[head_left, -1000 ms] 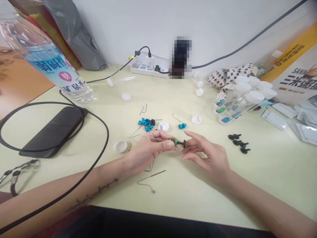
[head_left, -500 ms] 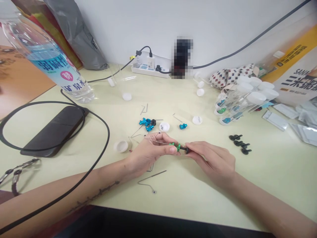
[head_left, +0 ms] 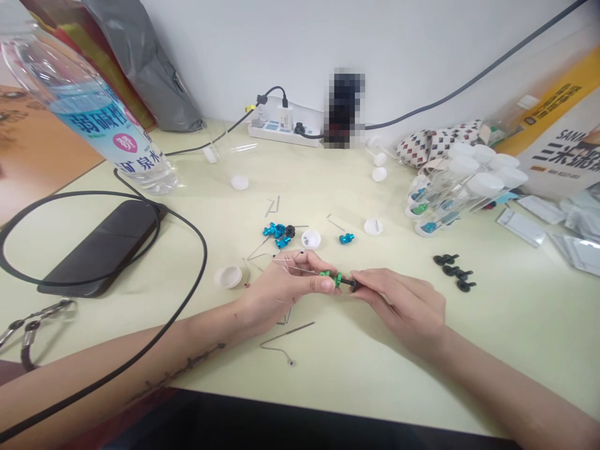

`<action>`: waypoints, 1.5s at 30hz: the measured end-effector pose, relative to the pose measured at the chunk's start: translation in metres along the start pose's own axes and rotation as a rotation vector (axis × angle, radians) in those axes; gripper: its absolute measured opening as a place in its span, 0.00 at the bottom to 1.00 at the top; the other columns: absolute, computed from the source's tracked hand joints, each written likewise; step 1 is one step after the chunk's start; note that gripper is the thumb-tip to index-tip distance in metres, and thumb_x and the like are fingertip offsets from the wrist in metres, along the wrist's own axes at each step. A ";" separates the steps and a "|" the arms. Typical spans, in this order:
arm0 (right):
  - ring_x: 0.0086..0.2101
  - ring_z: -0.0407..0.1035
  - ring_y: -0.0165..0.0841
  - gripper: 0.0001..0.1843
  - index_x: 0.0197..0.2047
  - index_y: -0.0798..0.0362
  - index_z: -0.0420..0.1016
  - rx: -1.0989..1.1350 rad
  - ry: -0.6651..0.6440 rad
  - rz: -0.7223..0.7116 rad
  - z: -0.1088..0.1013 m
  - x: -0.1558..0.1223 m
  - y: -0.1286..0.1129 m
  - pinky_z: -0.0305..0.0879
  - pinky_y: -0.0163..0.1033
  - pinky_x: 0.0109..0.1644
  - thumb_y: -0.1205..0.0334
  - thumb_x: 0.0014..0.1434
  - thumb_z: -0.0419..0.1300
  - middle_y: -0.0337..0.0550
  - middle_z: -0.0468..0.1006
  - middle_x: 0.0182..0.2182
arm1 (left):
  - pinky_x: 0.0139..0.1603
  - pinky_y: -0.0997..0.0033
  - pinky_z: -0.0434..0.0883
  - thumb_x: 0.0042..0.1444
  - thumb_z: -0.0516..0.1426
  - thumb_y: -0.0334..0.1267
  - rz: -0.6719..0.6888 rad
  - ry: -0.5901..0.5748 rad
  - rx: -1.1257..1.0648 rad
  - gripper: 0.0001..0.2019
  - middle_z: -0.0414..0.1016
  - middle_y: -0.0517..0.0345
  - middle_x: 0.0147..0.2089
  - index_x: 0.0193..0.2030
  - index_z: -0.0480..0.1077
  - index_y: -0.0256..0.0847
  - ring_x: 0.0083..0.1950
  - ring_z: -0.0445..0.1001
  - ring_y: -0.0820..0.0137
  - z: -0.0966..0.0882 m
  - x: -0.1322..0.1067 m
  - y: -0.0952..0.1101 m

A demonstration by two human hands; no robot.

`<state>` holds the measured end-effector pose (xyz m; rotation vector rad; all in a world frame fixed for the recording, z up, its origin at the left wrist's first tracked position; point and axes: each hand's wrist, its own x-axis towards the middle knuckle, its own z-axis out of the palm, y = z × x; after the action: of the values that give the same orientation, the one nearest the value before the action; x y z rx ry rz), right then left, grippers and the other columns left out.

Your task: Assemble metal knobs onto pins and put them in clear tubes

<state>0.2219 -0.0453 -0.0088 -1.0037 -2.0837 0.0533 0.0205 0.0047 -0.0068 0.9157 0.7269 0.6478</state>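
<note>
My left hand (head_left: 285, 284) pinches a thin metal wire with small green parts (head_left: 330, 275) threaded on it, held just above the pale tabletop (head_left: 356, 362). My right hand (head_left: 403, 300) is closed in a pinch on a small black part (head_left: 352, 284) at the wire's right end, touching the green parts. Several blue parts and one black one (head_left: 279, 232) lie just beyond my left hand. A single blue part (head_left: 345, 238) lies beyond my fingertips. Several black parts (head_left: 454, 271) lie to the right of my right hand.
White caps (head_left: 228, 276) and bent wires (head_left: 281, 340) are scattered near my hands. Clear capped tubes (head_left: 462, 184) lie at the right. A water bottle (head_left: 89, 106), a dark phone-like slab (head_left: 100, 247) and a black cable loop (head_left: 197, 250) occupy the left. A power strip (head_left: 281, 131) sits by the wall.
One second ago my right hand was open beside the black part; it then closed in a pinch on that part at the wire's end. Little has moved in the last half second.
</note>
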 end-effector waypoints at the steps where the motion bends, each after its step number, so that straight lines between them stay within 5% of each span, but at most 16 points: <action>1: 0.32 0.75 0.30 0.13 0.47 0.52 0.72 0.003 0.001 0.000 0.000 0.000 0.000 0.75 0.33 0.36 0.70 0.59 0.58 0.43 0.80 0.33 | 0.46 0.69 0.68 0.46 0.65 0.31 0.001 0.000 0.000 0.07 0.78 0.58 0.33 0.33 0.72 0.37 0.37 0.75 0.71 0.000 0.000 0.000; 45: 0.29 0.73 0.27 0.09 0.44 0.56 0.72 0.011 0.011 -0.004 0.002 -0.001 0.001 0.72 0.31 0.33 0.69 0.59 0.59 0.43 0.79 0.30 | 0.45 0.71 0.69 0.47 0.65 0.31 0.020 -0.018 0.016 0.07 0.79 0.59 0.34 0.32 0.72 0.37 0.37 0.76 0.73 -0.001 0.000 -0.003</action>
<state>0.2211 -0.0449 -0.0113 -0.9912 -2.0737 0.0565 0.0204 0.0038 -0.0104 0.9429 0.7087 0.6519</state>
